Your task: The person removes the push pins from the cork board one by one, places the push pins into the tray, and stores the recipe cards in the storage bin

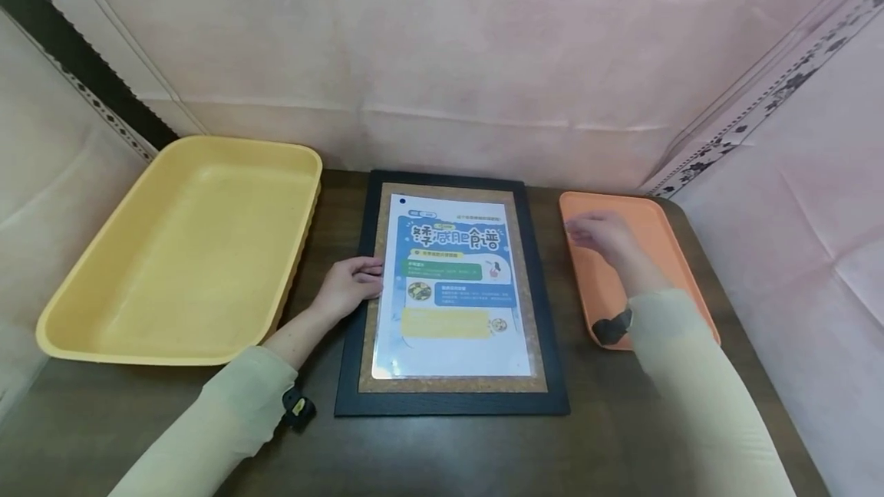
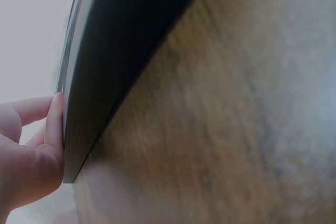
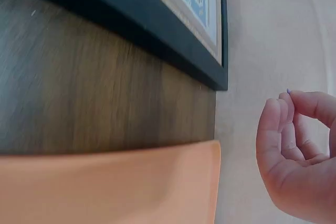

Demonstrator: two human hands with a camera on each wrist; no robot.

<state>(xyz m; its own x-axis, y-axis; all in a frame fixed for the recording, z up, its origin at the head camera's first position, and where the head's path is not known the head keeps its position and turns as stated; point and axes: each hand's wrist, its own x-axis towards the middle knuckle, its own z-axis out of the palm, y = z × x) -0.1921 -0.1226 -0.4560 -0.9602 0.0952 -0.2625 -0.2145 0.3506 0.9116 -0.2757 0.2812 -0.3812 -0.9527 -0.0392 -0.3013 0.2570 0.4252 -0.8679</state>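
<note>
A printed sheet (image 1: 452, 343) with blue, green and yellow blocks lies on a black-framed cork board (image 1: 452, 403). At its upper left corner sits a dark blue round pin (image 1: 403, 201). My left hand (image 1: 347, 287) grips the left edge of the frame, fingers over the rim; in the left wrist view its thumb (image 2: 54, 124) presses along the outer side. Above the orange tray (image 1: 680, 290), my right hand (image 1: 604, 240) pinches a small blue pin-like thing (image 3: 288, 91) between thumb and fingertips. Only its tip shows; the fingers hide the rest.
A large yellow tray (image 1: 179, 359) stands left of the board, close by the left forearm. The wooden table (image 1: 449, 459) runs back to a pale cloth wall (image 1: 483, 52), with more cloth at both sides.
</note>
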